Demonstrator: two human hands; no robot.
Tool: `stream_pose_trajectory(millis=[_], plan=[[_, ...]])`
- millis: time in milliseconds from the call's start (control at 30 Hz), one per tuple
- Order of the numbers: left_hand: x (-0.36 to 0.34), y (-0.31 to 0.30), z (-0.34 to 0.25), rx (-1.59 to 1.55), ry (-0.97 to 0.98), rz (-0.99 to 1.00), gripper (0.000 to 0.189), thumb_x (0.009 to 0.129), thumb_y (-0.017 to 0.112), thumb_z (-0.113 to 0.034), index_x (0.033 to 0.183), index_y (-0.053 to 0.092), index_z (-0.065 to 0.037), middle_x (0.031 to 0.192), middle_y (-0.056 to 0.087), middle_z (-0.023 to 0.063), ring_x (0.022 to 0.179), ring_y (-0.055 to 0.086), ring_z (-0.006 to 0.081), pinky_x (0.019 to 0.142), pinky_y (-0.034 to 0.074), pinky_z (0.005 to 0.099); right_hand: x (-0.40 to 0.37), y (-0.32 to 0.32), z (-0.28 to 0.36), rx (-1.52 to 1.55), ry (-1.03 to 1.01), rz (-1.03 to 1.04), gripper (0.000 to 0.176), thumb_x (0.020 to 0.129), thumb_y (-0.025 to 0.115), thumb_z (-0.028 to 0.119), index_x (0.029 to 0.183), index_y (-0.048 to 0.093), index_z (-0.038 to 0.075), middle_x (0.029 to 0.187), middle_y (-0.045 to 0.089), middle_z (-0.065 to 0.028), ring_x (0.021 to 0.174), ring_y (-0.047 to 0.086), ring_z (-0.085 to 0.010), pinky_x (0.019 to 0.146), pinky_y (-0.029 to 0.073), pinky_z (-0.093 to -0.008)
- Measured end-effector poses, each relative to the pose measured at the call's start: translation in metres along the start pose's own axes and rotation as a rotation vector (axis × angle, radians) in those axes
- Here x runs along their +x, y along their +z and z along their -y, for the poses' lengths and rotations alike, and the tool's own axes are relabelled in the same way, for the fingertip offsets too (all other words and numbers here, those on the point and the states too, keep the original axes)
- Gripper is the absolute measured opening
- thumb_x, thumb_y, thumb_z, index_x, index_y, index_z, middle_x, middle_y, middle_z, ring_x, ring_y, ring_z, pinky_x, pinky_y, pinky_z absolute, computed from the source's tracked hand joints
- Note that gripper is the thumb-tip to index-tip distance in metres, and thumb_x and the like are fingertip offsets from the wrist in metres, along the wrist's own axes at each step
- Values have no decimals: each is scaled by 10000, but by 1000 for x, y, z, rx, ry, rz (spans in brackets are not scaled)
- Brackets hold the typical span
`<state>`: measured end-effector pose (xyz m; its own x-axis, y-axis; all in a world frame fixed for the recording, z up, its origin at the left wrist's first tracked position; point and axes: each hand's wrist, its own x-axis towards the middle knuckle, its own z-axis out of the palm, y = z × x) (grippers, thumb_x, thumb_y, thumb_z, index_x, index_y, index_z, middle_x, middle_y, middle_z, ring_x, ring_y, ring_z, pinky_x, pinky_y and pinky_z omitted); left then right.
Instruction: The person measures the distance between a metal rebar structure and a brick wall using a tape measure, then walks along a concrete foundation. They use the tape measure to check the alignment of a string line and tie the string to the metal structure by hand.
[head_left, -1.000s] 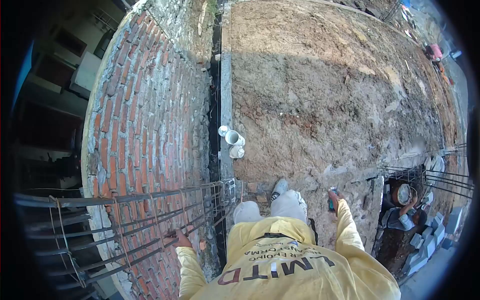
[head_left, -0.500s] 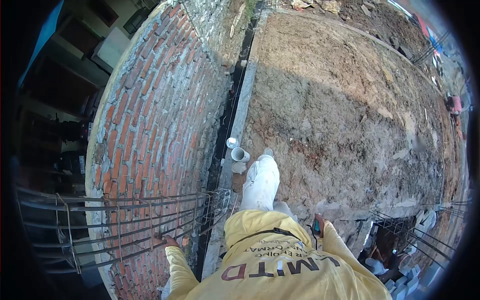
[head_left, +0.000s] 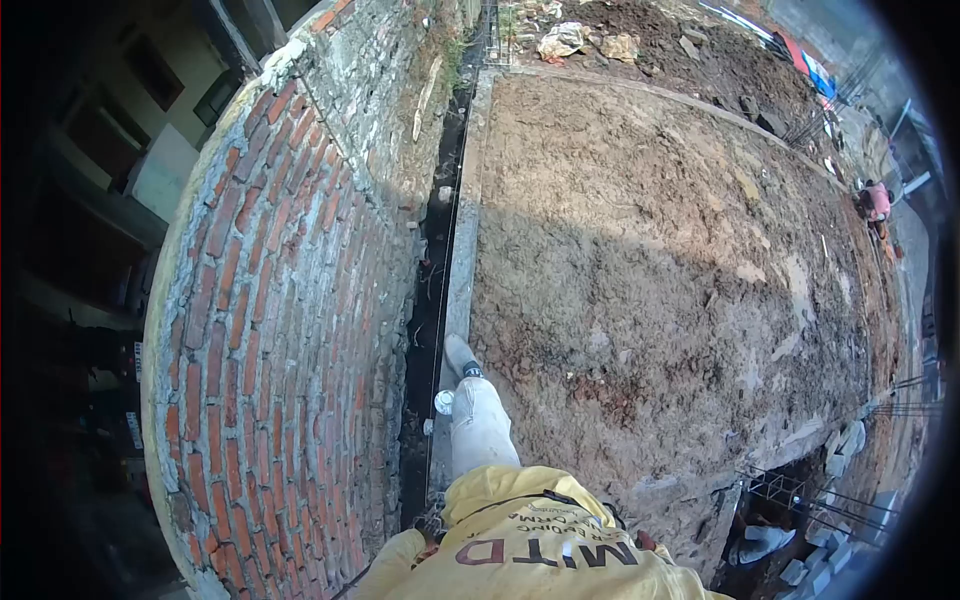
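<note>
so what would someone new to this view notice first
Probably the brick wall taking up much of the left side. Past a narrow dark gap, bare soil spreads across the middle, partly in shadow. The wearer's lettered yellow shirt stands out at the bottom.

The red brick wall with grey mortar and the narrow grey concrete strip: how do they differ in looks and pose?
The red brick wall shows rows of reddish bricks with grey mortar, while the narrow grey concrete strip is mostly plain grey. The wall is broad; the strip is slim. The wall stands upright, whereas the strip lies along the ground. Both run beside the dark narrow gap, on opposite sides.
</note>
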<state>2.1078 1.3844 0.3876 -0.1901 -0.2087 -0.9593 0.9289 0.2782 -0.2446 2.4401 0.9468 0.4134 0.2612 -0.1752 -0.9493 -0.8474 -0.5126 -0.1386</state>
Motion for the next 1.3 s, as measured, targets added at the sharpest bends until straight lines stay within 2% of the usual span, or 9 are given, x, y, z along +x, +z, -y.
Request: stream_pose_trajectory(millis=[100, 167, 200, 300, 433, 667, 933, 1100, 1300], plan=[[-24, -129, -117, 274, -1, -141, 427, 827, 558, -398, 1087, 590, -61, 955, 650, 119, 824, 614, 316, 750, 486, 428, -11, 49, 83, 20, 32, -40, 658, 725, 647, 574, 1193, 530, 128, 1006, 580, -98, 840, 580, -260, 704, 501, -492], [-170, -213, -265, 402, 755, -841, 251, 811, 535, -234, 971, 622, -62, 946, 655, 169, 872, 636, 330, 769, 493, 390, -35, 88, 165, 33, 44, -85, 661, 724, 647, 576, 1195, 529, 126, 1005, 581, -99, 842, 581, -260, 708, 500, -489], [-267, -223, -326, 253, 812, -841, 409, 819, 602, -233, 1165, 559, -18, 978, 632, 184, 1019, 598, 293, 897, 457, 356, -45, 102, 198, 40, 31, -93, 663, 724, 647, 577, 1195, 529, 125, 1005, 582, -99, 842, 581, -260, 711, 500, -488], [-378, -304, -424, 216, 1454, -1301, 329, 835, 570, -126, 1136, 548, 3, 1097, 571, 194, 1036, 553, 337, 912, 428, 391, -72, 133, 278, 79, -32, -105, 669, 723, 647, 579, 1198, 529, 122, 1004, 584, -101, 844, 582, -260, 717, 499, -484], [-524, -350, -501, 156, 1774, -1494, 303, 825, 568, -61, 1119, 546, 11, 1128, 564, 189, 1076, 518, 353, 957, 387, 412, -92, 168, 344, 131, -96, -83, 677, 722, 647, 581, 1201, 529, 118, 1003, 588, -102, 847, 583, -259, 726, 497, -479], [-616, -369, -544, 331, 1729, -1968, 277, 827, 585, -71, 1092, 577, 10, 1179, 543, 179, 1161, 467, 334, 999, 353, 419, -88, 211, 397, 167, -93, -33, 690, 720, 646, 586, 1207, 529, 111, 1001, 593, -105, 852, 585, -258, 741, 495, -469], [-594, -374, -588, 28, 1715, -1683, 301, 848, 569, -74, 1131, 549, 26, 1185, 528, 162, 1159, 475, 300, 973, 378, 388, -19, 248, 474, 151, -30, 46, 706, 718, 645, 592, 1214, 528, 103, 998, 600, -108, 857, 586, -257, 758, 492, -458], [-609, -395, -656, 215, 1739, -1568, 304, 866, 553, -80, 1151, 531, 23, 1169, 520, 150, 1095, 509, 268, 943, 399, 371, 58, 262, 585, 135, -89, 49, 715, 717, 645, 596, 1218, 528, 98, 997, 604, -110, 861, 588, -256, 769, 490, -451], [-670, -395, -772, -20, 1768, -1217, 284, 882, 542, -61, 1154, 518, 15, 1115, 530, 99, 998, 542, 176, 860, 440, 279, 130, 294, 764, 15, -278, -76, 727, 715, 644, 600, 1223, 528, 92, 995, 608, -112, 865, 589, -255, 782, 488, -443]])
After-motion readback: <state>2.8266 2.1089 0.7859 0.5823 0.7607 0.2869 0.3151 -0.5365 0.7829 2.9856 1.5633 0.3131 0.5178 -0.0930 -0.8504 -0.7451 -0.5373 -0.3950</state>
